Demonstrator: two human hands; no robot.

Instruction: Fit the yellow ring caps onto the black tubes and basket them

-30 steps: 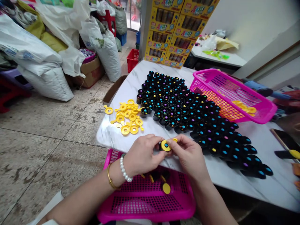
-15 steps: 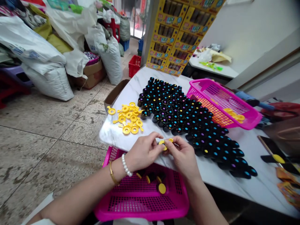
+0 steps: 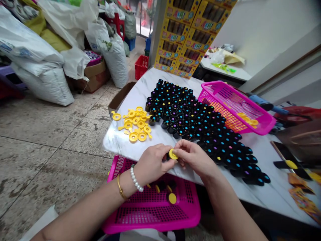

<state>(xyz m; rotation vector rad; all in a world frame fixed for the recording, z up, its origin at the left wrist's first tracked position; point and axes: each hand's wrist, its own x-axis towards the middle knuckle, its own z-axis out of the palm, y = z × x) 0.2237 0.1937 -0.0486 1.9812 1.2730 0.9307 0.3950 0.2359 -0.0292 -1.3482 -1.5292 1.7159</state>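
Observation:
My left hand [image 3: 150, 164] and my right hand [image 3: 193, 157] meet over the front edge of the white marble table [image 3: 263, 197]. Together they pinch a small black tube with a yellow cap [image 3: 172, 154] on its end. A loose heap of yellow ring caps [image 3: 135, 125] lies on the table to the left. Many black tubes [image 3: 198, 124] with coloured dots stand packed in rows across the table. Below my hands a pink basket [image 3: 155, 211] holds a few capped tubes [image 3: 167, 190].
A second pink basket [image 3: 233, 107] with some yellow caps sits at the back right. Yellow display boxes [image 3: 190, 30] are stacked behind the table. White sacks [image 3: 37, 57] and a cardboard box [image 3: 95, 75] crowd the tiled floor at left. Tools lie at the table's right edge [image 3: 288, 164].
The yellow cap, held with its opening showing the tube's blue dot a second ago, now sits closed flat on the tube's end. My hands stayed in about the same place.

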